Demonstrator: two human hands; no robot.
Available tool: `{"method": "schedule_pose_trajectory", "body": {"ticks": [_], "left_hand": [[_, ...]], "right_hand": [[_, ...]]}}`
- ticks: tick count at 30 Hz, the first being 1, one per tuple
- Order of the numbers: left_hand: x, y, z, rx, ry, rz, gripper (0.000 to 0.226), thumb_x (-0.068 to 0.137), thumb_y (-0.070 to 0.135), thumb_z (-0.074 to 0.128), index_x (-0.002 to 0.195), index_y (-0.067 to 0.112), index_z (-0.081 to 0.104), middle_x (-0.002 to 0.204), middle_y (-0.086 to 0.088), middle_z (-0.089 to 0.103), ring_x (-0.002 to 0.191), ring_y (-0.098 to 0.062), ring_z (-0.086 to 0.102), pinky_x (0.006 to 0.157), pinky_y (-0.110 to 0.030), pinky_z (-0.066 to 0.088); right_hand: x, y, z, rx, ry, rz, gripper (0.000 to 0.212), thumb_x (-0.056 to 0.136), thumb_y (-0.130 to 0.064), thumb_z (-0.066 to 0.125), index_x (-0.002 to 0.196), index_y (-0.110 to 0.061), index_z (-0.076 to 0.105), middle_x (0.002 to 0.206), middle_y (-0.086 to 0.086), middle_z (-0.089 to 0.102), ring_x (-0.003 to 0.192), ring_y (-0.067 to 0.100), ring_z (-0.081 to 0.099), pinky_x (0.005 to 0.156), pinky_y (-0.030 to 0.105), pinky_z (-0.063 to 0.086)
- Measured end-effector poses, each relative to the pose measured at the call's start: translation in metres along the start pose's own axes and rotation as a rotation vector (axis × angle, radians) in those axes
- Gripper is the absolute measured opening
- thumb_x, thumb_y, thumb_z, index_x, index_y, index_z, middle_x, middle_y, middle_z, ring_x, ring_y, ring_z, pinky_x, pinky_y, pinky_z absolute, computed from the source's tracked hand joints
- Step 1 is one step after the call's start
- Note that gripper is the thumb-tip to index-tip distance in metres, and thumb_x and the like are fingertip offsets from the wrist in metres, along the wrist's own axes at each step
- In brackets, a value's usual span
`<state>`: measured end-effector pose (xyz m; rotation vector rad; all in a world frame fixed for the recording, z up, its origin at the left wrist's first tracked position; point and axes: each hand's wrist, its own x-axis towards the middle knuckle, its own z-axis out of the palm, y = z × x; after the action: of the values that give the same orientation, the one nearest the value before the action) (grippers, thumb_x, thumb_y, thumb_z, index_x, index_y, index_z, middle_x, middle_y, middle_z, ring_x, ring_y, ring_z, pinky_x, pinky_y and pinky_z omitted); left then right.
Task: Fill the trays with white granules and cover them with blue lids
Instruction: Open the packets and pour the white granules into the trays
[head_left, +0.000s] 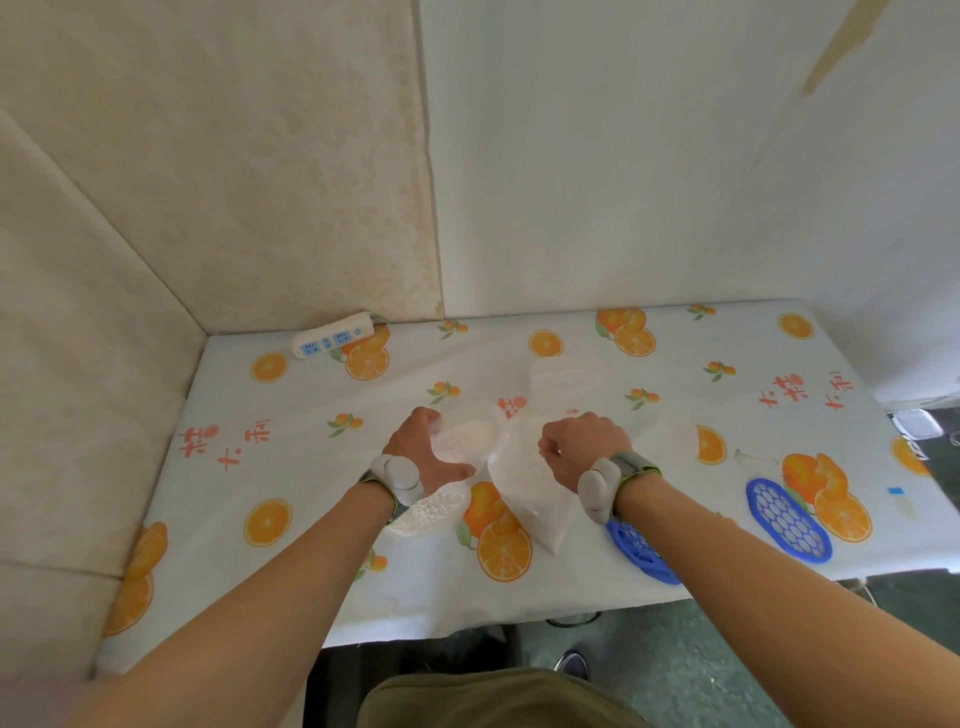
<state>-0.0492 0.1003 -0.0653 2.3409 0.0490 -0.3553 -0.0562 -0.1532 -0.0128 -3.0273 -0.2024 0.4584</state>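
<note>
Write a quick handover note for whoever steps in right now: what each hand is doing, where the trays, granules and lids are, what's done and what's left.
Left hand: holds the rim of a clear tray that has white granules in it.
Right hand: fingers curled, pinching the top of the clear granule bag beside that tray.
A second tray, nearer, under the left wrist, also holds granules.
A further clear tray sits behind; I cannot tell how full it is.
Two blue lids lie on the table to the right, one partly under the right forearm.
Done: granules in at least two trays.
Left: finish filling, then put on the lids; none is on yet.
</note>
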Motion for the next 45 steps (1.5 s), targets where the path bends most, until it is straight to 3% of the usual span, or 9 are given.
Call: {"method": "schedule_pose_trajectory", "body": {"ticks": [8,14,19,22,30,35,39,41,45], "left_hand": [[0.000,-0.002,-0.001,0.013,-0.003,-0.012,0.097,0.050,0.064,0.081,0.128,0.025,0.037,0.129,0.007,0.052,0.106,-0.007,0.048,0.083,-0.023,0.040],[0.001,-0.002,-0.001,0.016,0.000,-0.013,0.097,0.052,0.059,0.084,0.129,0.022,0.038,0.131,0.005,0.052,0.112,-0.010,0.051,0.084,-0.023,0.039],[0.000,0.000,-0.001,0.013,0.005,-0.001,0.096,0.052,0.059,0.084,0.129,0.023,0.038,0.130,0.006,0.051,0.109,-0.008,0.049,0.083,-0.022,0.039],[0.001,0.000,-0.001,0.022,0.009,0.002,0.096,0.053,0.059,0.084,0.129,0.023,0.038,0.129,0.006,0.052,0.107,-0.008,0.049,0.083,-0.022,0.039],[-0.001,-0.001,-0.003,0.031,0.025,0.009,0.097,0.051,0.064,0.082,0.128,0.024,0.039,0.128,0.007,0.053,0.102,-0.005,0.048,0.082,-0.022,0.039],[-0.001,0.000,-0.004,0.043,0.024,0.013,0.099,0.048,0.067,0.080,0.128,0.025,0.038,0.128,0.008,0.053,0.102,-0.004,0.047,0.082,-0.022,0.040],[-0.002,0.000,-0.004,0.043,0.019,0.015,0.099,0.047,0.068,0.079,0.127,0.026,0.038,0.127,0.009,0.052,0.102,-0.004,0.047,0.082,-0.022,0.040],[-0.001,0.001,-0.004,0.041,0.008,0.014,0.098,0.048,0.067,0.080,0.127,0.027,0.038,0.126,0.009,0.052,0.102,-0.005,0.048,0.081,-0.021,0.039],[-0.002,-0.003,-0.007,0.019,0.022,0.008,0.099,0.048,0.066,0.081,0.128,0.025,0.038,0.129,0.007,0.053,0.106,-0.006,0.050,0.083,-0.021,0.039]], "right_hand": [[0.003,-0.014,0.008,0.313,-0.024,0.184,0.022,0.086,-0.037,0.060,0.073,-0.022,0.066,0.079,-0.005,0.071,0.068,0.018,0.065,0.053,0.024,0.047],[0.001,-0.017,0.008,0.553,-0.003,0.283,0.027,0.084,-0.030,0.064,0.071,-0.006,0.068,0.093,0.013,0.074,0.075,0.032,0.068,0.073,0.040,0.059],[-0.005,-0.009,-0.005,0.720,0.060,0.381,0.013,0.082,-0.034,0.070,0.071,-0.027,0.068,0.088,-0.008,0.073,0.085,0.020,0.068,0.075,0.031,0.057],[-0.008,0.001,-0.011,0.788,0.094,0.426,0.012,0.080,-0.033,0.072,0.070,-0.028,0.068,0.086,-0.012,0.070,0.085,0.018,0.067,0.078,0.031,0.056],[-0.022,0.017,-0.023,0.981,0.200,0.502,0.011,0.078,-0.031,0.074,0.073,-0.022,0.077,0.080,-0.009,0.075,0.074,0.016,0.068,0.064,0.029,0.055],[-0.028,0.018,-0.036,1.101,0.261,0.489,0.009,0.070,-0.032,0.073,0.063,-0.026,0.077,0.068,-0.007,0.075,0.052,0.016,0.060,0.053,0.031,0.053],[-0.026,0.010,-0.047,1.236,0.309,0.451,0.008,0.071,-0.029,0.075,0.063,-0.030,0.076,0.071,-0.009,0.076,0.037,0.005,0.054,0.043,0.022,0.044],[-0.020,0.002,-0.052,1.272,0.317,0.444,0.009,0.067,-0.032,0.077,0.063,-0.023,0.076,0.071,-0.006,0.076,0.038,0.005,0.055,0.039,0.019,0.043],[-0.005,-0.030,-0.050,1.197,0.270,0.381,0.013,0.065,-0.041,0.079,0.068,-0.029,0.076,0.067,-0.011,0.074,0.053,0.009,0.063,0.049,0.024,0.049]]}}
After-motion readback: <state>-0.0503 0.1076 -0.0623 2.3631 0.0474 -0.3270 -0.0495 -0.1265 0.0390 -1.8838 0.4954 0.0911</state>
